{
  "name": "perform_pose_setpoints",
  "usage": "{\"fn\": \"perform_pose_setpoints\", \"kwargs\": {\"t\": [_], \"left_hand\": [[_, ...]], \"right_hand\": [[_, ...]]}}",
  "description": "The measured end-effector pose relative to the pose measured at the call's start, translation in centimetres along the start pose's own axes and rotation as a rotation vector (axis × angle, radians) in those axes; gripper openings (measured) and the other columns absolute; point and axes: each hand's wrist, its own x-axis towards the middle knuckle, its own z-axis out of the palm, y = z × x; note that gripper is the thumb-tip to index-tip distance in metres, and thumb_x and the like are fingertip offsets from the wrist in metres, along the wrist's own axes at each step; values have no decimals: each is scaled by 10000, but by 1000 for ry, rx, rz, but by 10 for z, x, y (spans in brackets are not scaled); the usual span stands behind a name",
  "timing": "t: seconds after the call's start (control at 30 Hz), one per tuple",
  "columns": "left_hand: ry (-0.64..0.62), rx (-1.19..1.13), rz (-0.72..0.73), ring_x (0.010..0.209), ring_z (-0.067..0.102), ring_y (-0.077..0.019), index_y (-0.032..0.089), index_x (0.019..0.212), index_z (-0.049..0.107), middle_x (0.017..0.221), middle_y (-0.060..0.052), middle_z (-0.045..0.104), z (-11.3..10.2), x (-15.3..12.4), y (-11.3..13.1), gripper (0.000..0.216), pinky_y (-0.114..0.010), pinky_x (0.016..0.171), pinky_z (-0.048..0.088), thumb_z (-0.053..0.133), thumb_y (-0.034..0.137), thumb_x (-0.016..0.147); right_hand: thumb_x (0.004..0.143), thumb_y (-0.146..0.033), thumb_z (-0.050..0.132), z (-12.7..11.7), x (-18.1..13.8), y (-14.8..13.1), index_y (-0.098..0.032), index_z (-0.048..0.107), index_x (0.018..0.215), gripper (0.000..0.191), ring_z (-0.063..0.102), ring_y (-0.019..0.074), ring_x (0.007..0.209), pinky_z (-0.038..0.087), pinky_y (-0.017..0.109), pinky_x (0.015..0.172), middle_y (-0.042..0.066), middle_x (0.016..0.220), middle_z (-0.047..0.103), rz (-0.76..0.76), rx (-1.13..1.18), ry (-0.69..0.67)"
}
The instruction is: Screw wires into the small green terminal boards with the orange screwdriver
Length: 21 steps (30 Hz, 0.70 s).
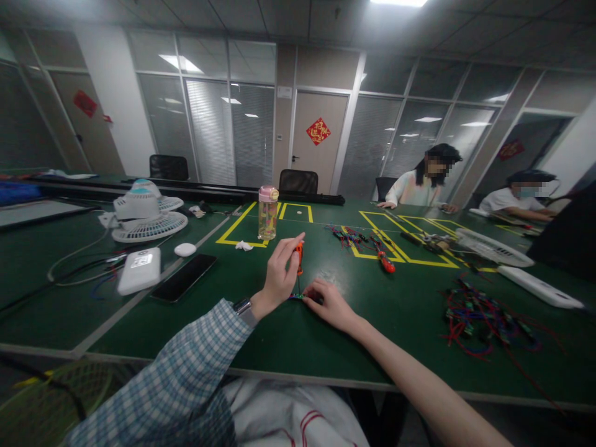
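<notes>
My left hand (pixel 279 270), in a checked sleeve with a watch at the wrist, is closed on an orange-handled screwdriver (pixel 299 264). The tool stands upright with its thin dark shaft pointing down. Below the shaft's end, a small green circuit board (pixel 297 297) lies on the table, mostly hidden by my hands. My right hand (pixel 328 303) rests on the tabletop with its fingertips pinched at the board's right edge.
Wired boards form a pile (pixel 484 316) on the right and another (pixel 349 238) farther back, near a red-orange tool (pixel 386 262). A bottle (pixel 267 213) stands ahead. Leftward are a phone (pixel 185 278), a white power bank (pixel 139 271) and fans (pixel 149 223). Two people sit across, right.
</notes>
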Motion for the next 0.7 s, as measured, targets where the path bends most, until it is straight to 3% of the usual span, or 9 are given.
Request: {"fn": "perform_pose_setpoints", "kwargs": {"t": [0.2, 0.43, 0.7], "left_hand": [[51, 104, 38, 895, 535, -156, 194, 1198, 564, 959, -49, 512, 1, -1, 0, 306, -299, 813, 482, 543, 243, 897], [-13, 37, 69, 1063, 542, -175, 178, 1320, 469, 1147, -97, 557, -1, -2, 0, 388, -334, 926, 460, 316, 167, 963], [37, 106, 72, 894, 537, -154, 191, 1182, 580, 960, -53, 497, 0, -3, 0, 286, -288, 796, 486, 507, 231, 908]], "right_hand": [[787, -111, 600, -1, 1, -1, -159, 628, 814, 61, 524, 128, 652, 422, 240, 612, 8, 754, 555, 10, -14, 7], [789, -108, 602, 0, 0, 0, -154, 633, 812, 59, 529, 129, 656, 425, 241, 612, 11, 758, 554, 9, -6, 8], [786, -106, 606, 1, 0, 1, -159, 628, 811, 63, 526, 130, 664, 422, 243, 621, 8, 761, 566, -3, -12, 15]]}}
